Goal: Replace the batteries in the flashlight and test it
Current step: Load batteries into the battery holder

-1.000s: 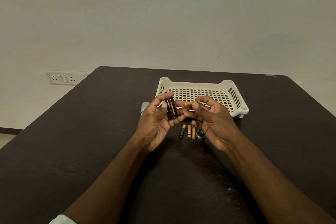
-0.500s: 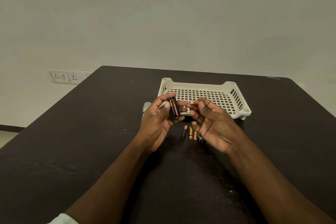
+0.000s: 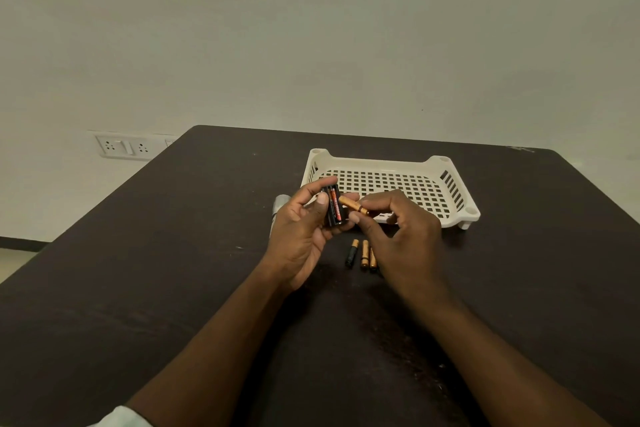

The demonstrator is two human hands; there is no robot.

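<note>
My left hand grips a black battery holder with a red-and-black battery seated in it, held upright above the table. My right hand pinches a gold battery whose tip touches the holder's right side. Three loose batteries lie side by side on the dark table just below the hands; the rightmost is partly hidden by my right hand. The silver flashlight body lies on the table behind my left hand, mostly hidden.
A white perforated plastic tray stands on the dark table just behind my hands. A wall socket panel is on the wall at the left. The table's edges run off to the left and right.
My right hand has brought the gold battery leftward against the holder and now covers the small black cap that lay by the loose batteries. The left hand stays put.
</note>
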